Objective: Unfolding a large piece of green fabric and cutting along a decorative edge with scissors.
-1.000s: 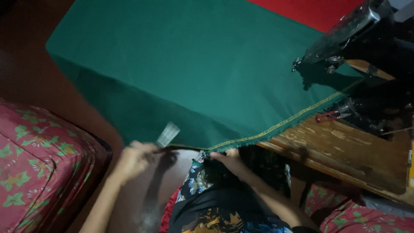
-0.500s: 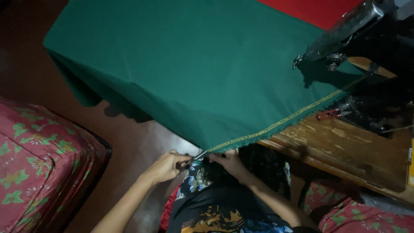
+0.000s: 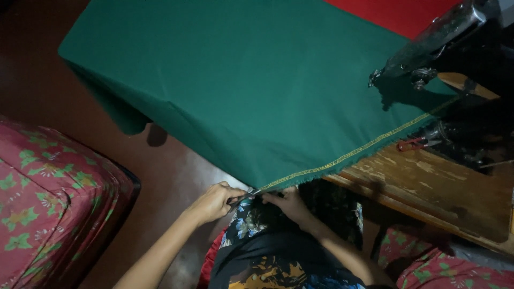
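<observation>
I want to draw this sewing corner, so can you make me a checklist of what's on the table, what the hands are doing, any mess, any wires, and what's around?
Surface: worn wooden table, bare at its near right part.
Job's things: big green cloth with a yellow-stitched edge, draped over the table and hanging off its left side; dark sewing machine standing on it at the right.
Clutter: small red-handled tool by the machine.
Grippers: left hand pinches the cloth's near corner, with a thin metal tool showing there; right hand grips the edge beside it.
Cables: nothing seen.
Surroundings: red flowered cushion on the left, dim reddish floor, red cloth beyond.
</observation>
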